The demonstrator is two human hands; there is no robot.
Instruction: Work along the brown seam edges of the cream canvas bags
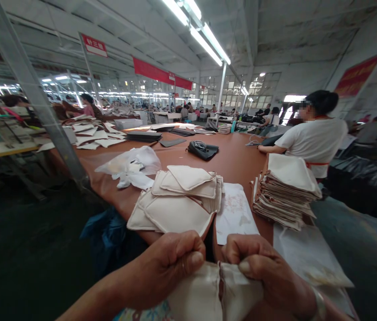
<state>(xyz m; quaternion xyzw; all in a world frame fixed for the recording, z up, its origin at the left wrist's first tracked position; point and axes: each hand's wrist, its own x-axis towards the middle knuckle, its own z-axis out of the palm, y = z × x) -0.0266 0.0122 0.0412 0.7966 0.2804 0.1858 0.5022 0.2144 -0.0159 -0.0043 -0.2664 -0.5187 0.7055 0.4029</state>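
Between my hands is a cream fabric piece [200, 290] with a brown seam or gap running down its middle. My left hand [175, 263] is closed on its left part, thumb pressed against the curled fingers. On the other side of the seam, my right hand [258, 263] pinches the right part with thumb and forefinger. The lower end of the piece runs out of the frame. Just beyond my hands lies a loose pile of similar cream panels [178, 211] with brown edges. A stained white sheet [235, 209] lies to its right.
A tall stack of cream panels [285, 191] stands at the right table edge, near a person in a white shirt [315, 138]. Clear plastic bags [135, 162], a black pouch [203, 149] and dark flat pieces [141, 136] lie on the brown tabletop [238, 156]. A metal post [41, 98] rises at left.
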